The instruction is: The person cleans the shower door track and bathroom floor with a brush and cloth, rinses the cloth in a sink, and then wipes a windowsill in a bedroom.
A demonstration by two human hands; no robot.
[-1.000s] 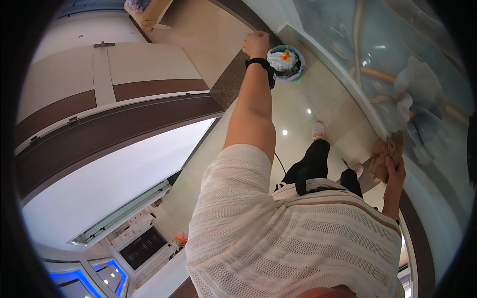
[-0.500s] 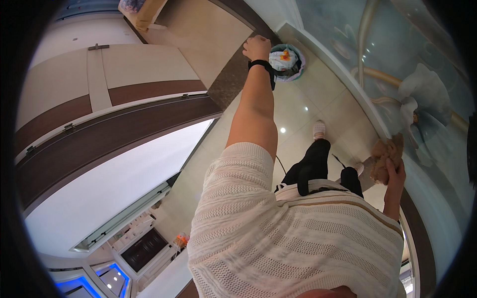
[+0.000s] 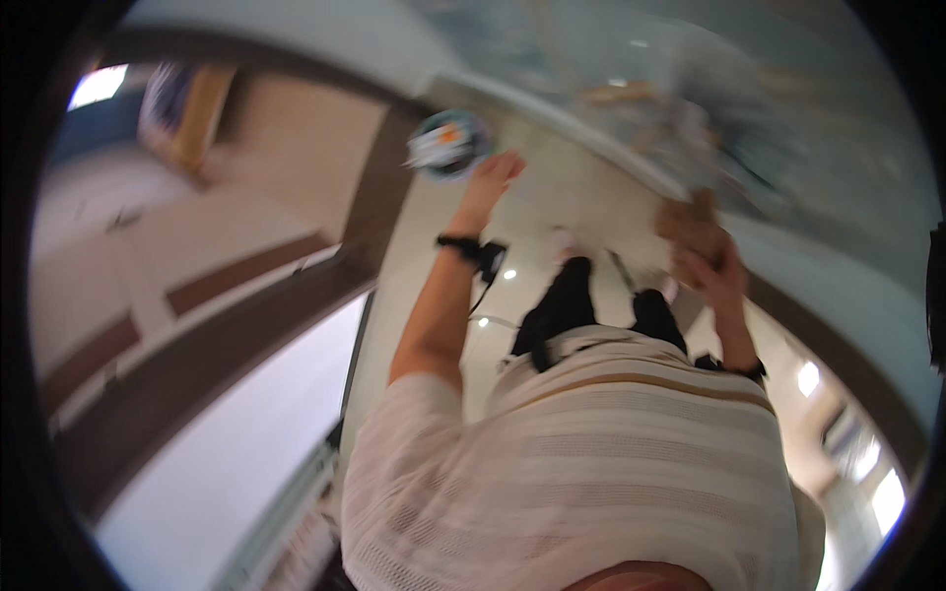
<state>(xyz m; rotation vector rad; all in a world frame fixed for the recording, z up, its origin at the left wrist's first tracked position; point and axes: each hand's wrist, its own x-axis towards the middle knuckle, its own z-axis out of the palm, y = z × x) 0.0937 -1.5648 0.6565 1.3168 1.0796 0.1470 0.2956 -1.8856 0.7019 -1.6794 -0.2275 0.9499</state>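
Note:
My right hand (image 3: 724, 271) grips a crumpled brown cloth (image 3: 687, 225), a soft bundle held near the wall panel on the right. Motion blurs the cloth, so its exact kind is hard to make out. My left hand (image 3: 493, 182) is stretched forward over the floor, just right of a round bin (image 3: 480, 138). Its fingers look partly curled but are smeared, and I see nothing in them. White and orange waste (image 3: 440, 146) fills the bin. Each wrist wears a black band.
A dark door frame (image 3: 370, 192) and a pale door with brown strips (image 3: 148, 256) stand on the left. Along the right runs a glossy wall panel with a flower pattern (image 3: 690, 89). Pale floor tiles (image 3: 552, 177) lie beneath my legs.
The view has shifted, and the bin now appears farther left. My left hand has come back from beyond the bin to its near right side. My right hand still holds the brown cloth.

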